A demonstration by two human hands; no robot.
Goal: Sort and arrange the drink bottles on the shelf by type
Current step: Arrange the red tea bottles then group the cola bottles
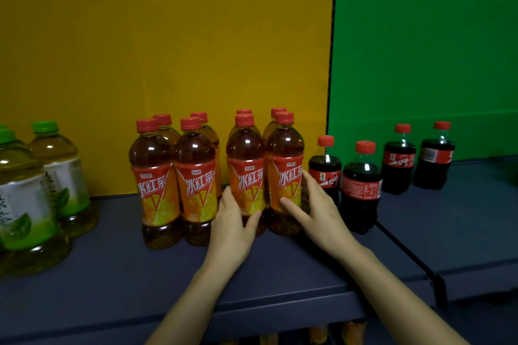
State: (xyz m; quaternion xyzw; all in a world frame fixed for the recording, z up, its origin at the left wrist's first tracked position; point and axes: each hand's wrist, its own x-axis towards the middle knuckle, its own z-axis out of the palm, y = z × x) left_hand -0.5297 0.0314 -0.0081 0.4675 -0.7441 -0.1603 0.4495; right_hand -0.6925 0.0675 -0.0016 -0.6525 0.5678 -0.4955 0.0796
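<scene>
Several iced black tea bottles with red caps and orange labels stand in two clusters on the dark shelf (112, 266). My left hand (234, 221) grips the lower part of one front tea bottle (246, 168). My right hand (316, 207) grips the neighbouring front tea bottle (285, 168), thumb across its label and fingers round its right side. The other tea cluster (173, 176) stands just to the left. Several cola bottles (361, 185) with red caps stand to the right, the nearest close to my right hand. Green tea bottles (25, 199) stand at the far left.
A yellow back panel (168, 50) stands behind the tea and a green one (426, 50) behind the far cola. A gap with a dark bracket (420, 266) divides the shelf into two sections at the right. More bottles show dimly on a lower shelf (336, 333).
</scene>
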